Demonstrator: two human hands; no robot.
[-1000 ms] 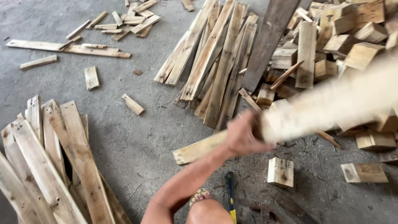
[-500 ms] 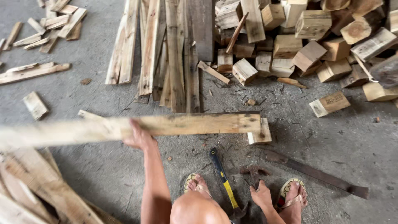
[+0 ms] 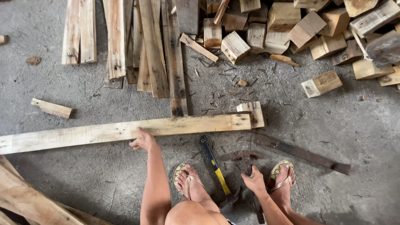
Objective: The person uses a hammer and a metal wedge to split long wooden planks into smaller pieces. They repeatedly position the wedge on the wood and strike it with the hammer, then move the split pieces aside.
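A long pale plank (image 3: 83, 133) lies across the concrete floor, its right end resting against a small wooden block (image 3: 255, 113). My left hand (image 3: 143, 141) grips the plank's near edge around its middle. My right hand (image 3: 253, 181) is low between my sandalled feet, closed on a dark metal tool (image 3: 258, 208) whose lower part is hidden. A hammer with a black and yellow handle (image 3: 213, 163) lies on the floor between my feet, just left of that hand.
A stack of long boards (image 3: 146, 50) lies ahead. A heap of wooden blocks (image 3: 300, 29) fills the upper right, with one loose block (image 3: 321, 83) apart. A dark flat metal bar (image 3: 304, 154) lies right of the plank. More planks (image 3: 29, 200) lie at lower left.
The plank came down from the raised swing on the right and now lies flat on the floor to my left. My left hand stayed on it. My right hand moved down between my feet.
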